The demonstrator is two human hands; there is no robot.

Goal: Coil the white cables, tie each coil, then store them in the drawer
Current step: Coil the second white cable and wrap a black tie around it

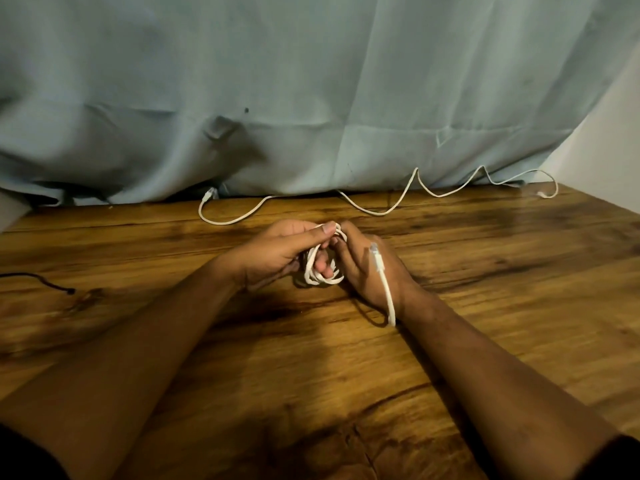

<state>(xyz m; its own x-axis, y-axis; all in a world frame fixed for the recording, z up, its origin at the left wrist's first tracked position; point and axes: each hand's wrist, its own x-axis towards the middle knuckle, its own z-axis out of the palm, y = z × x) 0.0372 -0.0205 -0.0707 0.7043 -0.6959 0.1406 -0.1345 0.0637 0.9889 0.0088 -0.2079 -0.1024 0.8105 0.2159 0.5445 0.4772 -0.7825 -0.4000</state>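
White against dark-grained wood, a small coil of white cable (317, 277) sits between a person's two bare hands at the middle of a brown wooden table (485, 271). The left hand (273, 252) grasps the coil from the left, with its fingers curled under the loops and its thumb laid across their top. The right hand (363, 271) meets it from the other side, its fingers curled into the loops near the top of the coil, where they are partly hidden behind the left thumb. The coil's free tail (385, 289) runs over the back of the right hand and wrist. Its clear plug (374, 251) lies near the knuckles, and its lower bend hangs just off the wrist above the tabletop. Both bare forearms reach in from the bottom edge.

Well behind the hands, a second, loose white cable (375, 213) snakes in waves along the table's far edge. One of its ends is lifted near the hem of a blue-grey fabric curtain (311, 81) that fills most of the background. A thin black cable (69, 290) enters from the left edge and ends on the wood, well apart from the hands. A strip of pale wall (609, 143) shows at the right, beside the curtain.
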